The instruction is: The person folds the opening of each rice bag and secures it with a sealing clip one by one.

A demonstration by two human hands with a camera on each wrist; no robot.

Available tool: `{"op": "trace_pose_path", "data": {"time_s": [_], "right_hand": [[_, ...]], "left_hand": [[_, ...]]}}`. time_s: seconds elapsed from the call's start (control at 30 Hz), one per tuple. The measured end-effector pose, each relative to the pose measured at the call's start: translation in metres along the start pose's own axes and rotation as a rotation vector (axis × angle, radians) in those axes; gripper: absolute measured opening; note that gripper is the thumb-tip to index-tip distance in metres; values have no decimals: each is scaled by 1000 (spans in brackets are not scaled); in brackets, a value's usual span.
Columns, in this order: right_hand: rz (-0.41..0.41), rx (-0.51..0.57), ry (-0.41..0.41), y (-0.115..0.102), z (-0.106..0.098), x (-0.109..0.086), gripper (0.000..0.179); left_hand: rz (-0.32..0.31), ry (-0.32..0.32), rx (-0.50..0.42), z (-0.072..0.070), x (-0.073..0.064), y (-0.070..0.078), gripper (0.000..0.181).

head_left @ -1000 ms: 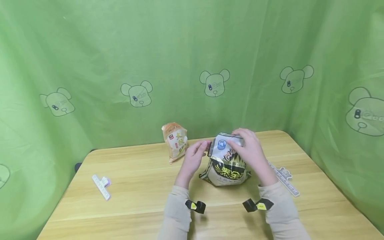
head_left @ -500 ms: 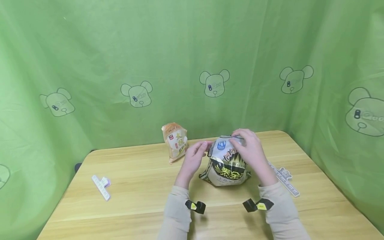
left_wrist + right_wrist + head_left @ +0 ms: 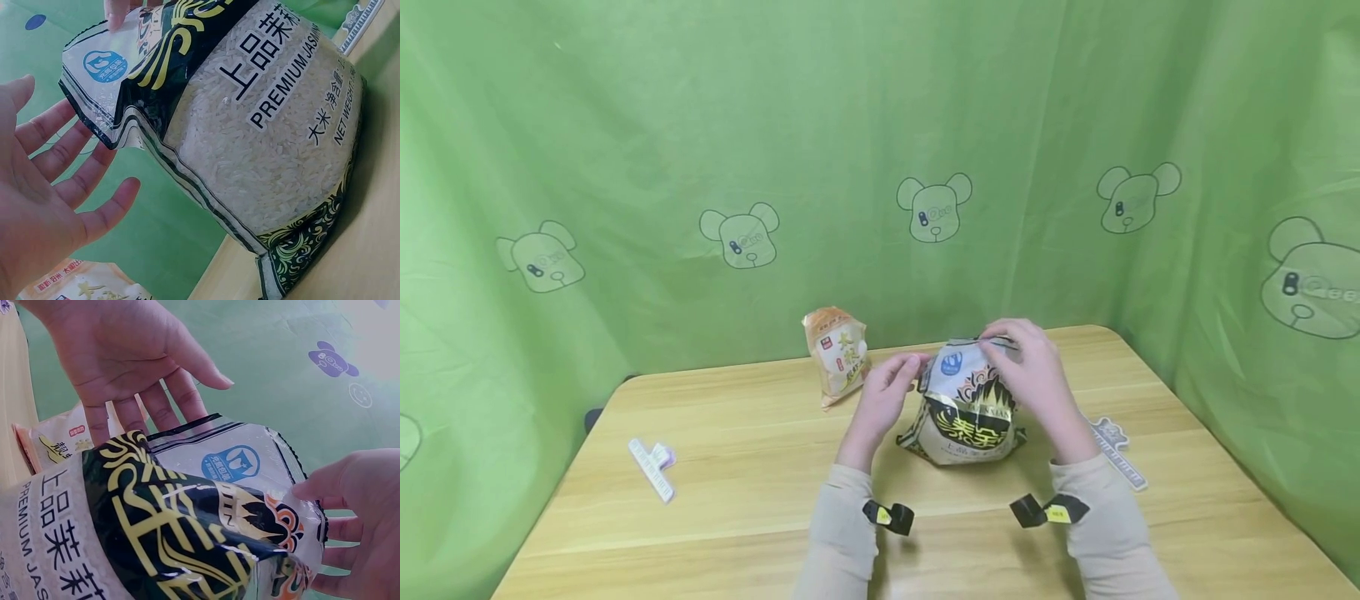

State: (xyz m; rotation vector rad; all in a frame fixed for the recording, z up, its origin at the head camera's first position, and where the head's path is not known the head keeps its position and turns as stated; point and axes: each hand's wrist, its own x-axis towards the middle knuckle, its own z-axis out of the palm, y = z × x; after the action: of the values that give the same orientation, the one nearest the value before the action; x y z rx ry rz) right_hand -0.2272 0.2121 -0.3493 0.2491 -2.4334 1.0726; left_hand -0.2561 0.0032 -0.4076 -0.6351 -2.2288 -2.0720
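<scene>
A bag of rice (image 3: 970,417), marked premium jasmine, stands upright on the table between both hands. Its pale top flap (image 3: 103,65) leans back, away from the person. My left hand (image 3: 886,396) is at the bag's left top corner, its straight, spread fingers (image 3: 59,150) touching the back of the edge and its thumb held apart. At the right top corner my right hand (image 3: 1032,375) pinches the flap, thumb (image 3: 319,481) on the front and the other fingers behind it.
A smaller orange and white food packet (image 3: 838,354) stands at the table's back edge. One white bag clip (image 3: 653,468) lies at the left and another bag clip (image 3: 1120,458) at the right, partly behind the right forearm. Green curtain (image 3: 820,125) surrounds the table.
The bag's top flap has tipped backward and lower. My right hand has shifted slightly to the right, its thumb a little higher on the flap. The left hand has stayed nearly still.
</scene>
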Motion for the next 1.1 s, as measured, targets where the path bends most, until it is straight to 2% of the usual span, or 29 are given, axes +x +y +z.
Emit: {"op": "trace_pose_path", "data": {"time_s": [0.33, 0.47, 0.7, 1.1], "right_hand": [[-23, 14, 61, 1, 1, 0, 32], [-16, 18, 70, 1, 2, 1, 33], [7, 18, 48, 0, 2, 1, 32], [16, 10, 8, -1, -2, -1, 26]], "left_hand": [[20, -2, 53, 3, 2, -1, 34], [4, 19, 90, 4, 3, -1, 29], [-12, 20, 145, 5, 4, -2, 25], [33, 16, 142, 9, 1, -4, 27]]}}
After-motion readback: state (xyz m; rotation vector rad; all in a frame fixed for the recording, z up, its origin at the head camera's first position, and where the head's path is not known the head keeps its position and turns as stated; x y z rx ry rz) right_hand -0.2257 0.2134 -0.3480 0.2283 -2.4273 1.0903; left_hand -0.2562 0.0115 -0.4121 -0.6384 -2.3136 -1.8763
